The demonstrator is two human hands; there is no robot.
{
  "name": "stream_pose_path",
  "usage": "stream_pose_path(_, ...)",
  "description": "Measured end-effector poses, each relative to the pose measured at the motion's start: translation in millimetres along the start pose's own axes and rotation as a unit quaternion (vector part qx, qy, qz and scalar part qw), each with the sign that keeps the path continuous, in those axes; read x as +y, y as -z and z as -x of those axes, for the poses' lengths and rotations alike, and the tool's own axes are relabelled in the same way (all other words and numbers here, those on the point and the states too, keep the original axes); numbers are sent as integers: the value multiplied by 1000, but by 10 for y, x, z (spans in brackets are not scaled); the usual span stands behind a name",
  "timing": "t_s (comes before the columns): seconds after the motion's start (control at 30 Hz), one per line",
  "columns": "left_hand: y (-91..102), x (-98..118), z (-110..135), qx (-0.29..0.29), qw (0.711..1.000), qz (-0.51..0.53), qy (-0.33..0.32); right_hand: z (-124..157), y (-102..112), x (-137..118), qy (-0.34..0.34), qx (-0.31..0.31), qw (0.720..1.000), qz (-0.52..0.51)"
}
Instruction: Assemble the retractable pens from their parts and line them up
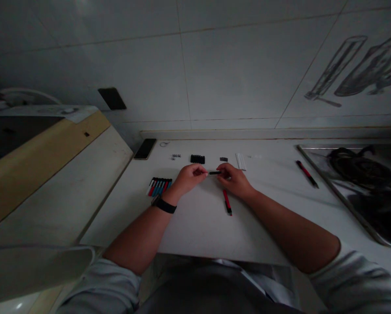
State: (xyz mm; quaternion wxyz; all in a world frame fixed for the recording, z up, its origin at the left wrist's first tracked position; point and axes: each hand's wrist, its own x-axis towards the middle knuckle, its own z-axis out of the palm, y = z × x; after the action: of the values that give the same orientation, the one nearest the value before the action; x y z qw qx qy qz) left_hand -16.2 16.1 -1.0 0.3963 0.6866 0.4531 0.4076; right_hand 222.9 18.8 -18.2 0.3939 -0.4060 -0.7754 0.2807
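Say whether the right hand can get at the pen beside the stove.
Probably yes: nothing visible stands between the right hand and the pen, though the hand's grip would likely have to leave the black part first.

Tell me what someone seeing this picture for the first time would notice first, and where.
Probably the two hands mid-counter: the right hand holds a small dark piece, with the left hand at its other end. Next might come the bright red barrel lying on the white counter just nearer the person than the right hand, then the row of coloured barrels beside the left wrist.
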Motion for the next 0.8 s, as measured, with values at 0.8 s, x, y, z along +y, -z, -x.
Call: stream_pose_path(0.8, 18, 5, -4, 0, 1000, 25, 10, -4, 34, -56, 14, -19, 999, 37)
